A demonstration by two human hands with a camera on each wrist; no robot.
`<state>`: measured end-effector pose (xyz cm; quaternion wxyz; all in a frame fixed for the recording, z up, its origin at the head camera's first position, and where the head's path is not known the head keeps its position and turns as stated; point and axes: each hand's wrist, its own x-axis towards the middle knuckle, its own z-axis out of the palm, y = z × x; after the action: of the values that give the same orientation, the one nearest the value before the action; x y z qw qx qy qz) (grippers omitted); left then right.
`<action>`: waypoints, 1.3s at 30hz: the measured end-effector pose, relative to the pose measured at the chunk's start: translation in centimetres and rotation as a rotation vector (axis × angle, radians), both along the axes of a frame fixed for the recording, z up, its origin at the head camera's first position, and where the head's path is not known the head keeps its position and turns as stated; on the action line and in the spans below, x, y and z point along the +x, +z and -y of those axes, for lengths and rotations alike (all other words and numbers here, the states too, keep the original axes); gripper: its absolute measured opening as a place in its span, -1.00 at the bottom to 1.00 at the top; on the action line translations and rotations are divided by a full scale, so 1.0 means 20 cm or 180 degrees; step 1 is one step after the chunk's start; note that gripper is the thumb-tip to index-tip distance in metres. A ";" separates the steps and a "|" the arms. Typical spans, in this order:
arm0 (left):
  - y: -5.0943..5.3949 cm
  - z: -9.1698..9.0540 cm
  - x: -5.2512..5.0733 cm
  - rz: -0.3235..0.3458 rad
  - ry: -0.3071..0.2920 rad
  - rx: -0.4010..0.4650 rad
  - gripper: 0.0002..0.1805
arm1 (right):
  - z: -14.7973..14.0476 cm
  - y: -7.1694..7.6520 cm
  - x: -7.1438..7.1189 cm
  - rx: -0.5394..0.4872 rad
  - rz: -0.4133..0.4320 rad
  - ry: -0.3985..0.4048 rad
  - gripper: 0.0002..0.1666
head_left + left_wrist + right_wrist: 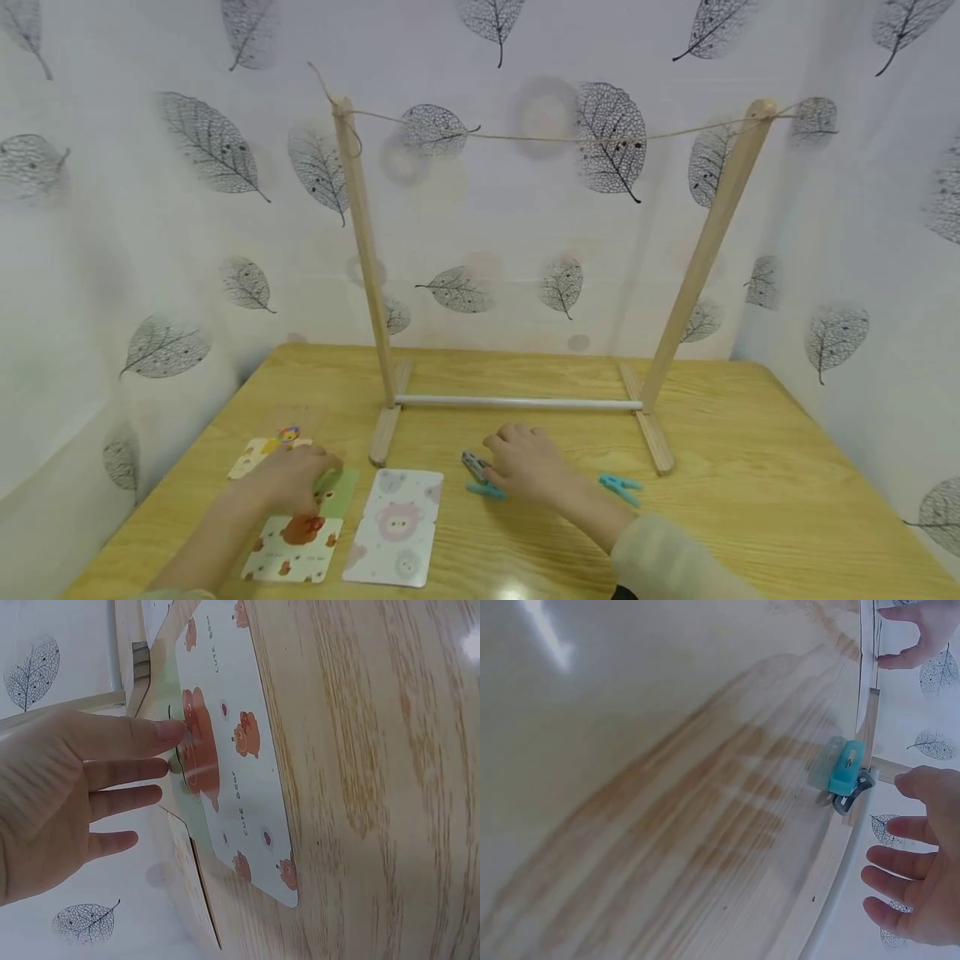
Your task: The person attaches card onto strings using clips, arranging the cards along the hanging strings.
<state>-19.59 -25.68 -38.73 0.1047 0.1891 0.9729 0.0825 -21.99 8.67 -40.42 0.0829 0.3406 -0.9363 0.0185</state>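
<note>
My left hand (pixel 288 482) hovers with spread fingers over a green and white bear card (pixel 292 554). In the left wrist view, its thumb and fingers overlap that card's edge (pixel 247 787); whether they touch it I cannot tell. A pale yellow card (pixel 247 460) lies partly hidden behind this hand. To its right is a white card with a pink bear (pixel 396 525). My right hand (pixel 528 465) reaches over the table, fingers loosely bent and holding nothing. Just left of it lie a grey clothespin (pixel 473 465) and a teal clothespin (pixel 486 491), also visible in the right wrist view.
Another teal clothespin (pixel 620 488) lies right of my right hand. Behind stands a wooden frame (pixel 364 250) with a string (pixel 540 138) tied between its posts and a white rod (pixel 517 402) low down. A leaf-print curtain (pixel 480 225) hangs behind the wooden table (pixel 750 500).
</note>
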 end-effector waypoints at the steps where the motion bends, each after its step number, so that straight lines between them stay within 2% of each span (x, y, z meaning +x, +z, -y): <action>1: 0.00 0.00 0.00 0.0001 -0.0001 -0.0017 -0.35 | 0.00 0.00 0.00 0.0008 -0.0005 0.0011 -0.56; 7: -0.02 0.02 -0.03 -0.0052 -0.0016 -0.0045 -0.37 | 0.03 0.00 -0.01 0.0062 0.0003 0.0005 -0.54; 14: -0.04 0.05 -0.06 0.0067 -0.0015 -0.0051 -0.37 | 0.06 -0.04 -0.03 0.0166 0.0191 -0.0134 -0.46; 17: -0.05 0.05 -0.07 0.0064 -0.0002 -0.0086 -0.45 | 0.07 -0.05 -0.04 0.0146 0.0291 -0.0198 -0.52; 20: -0.05 0.05 -0.07 0.0023 0.0015 -0.0119 -0.53 | 0.07 -0.05 -0.04 0.0169 0.0274 -0.0225 -0.59; 26: -0.05 0.05 -0.07 0.0092 0.0139 -0.0021 -0.52 | 0.08 -0.06 -0.03 0.0200 0.0203 -0.0195 -0.62; 33: -0.04 0.04 -0.07 0.0249 0.0275 0.0095 -0.46 | 0.09 -0.07 -0.04 -0.0060 0.0245 -0.0162 -0.77; 39: -0.03 0.05 -0.09 0.0268 0.0305 0.0169 -0.42 | 0.08 -0.07 -0.06 -0.0228 0.0129 -0.0149 -0.83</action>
<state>-21.32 -26.66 -39.39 0.1364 0.1414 0.9730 0.1210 -23.18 7.03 -41.90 0.0766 0.3149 -0.9443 0.0569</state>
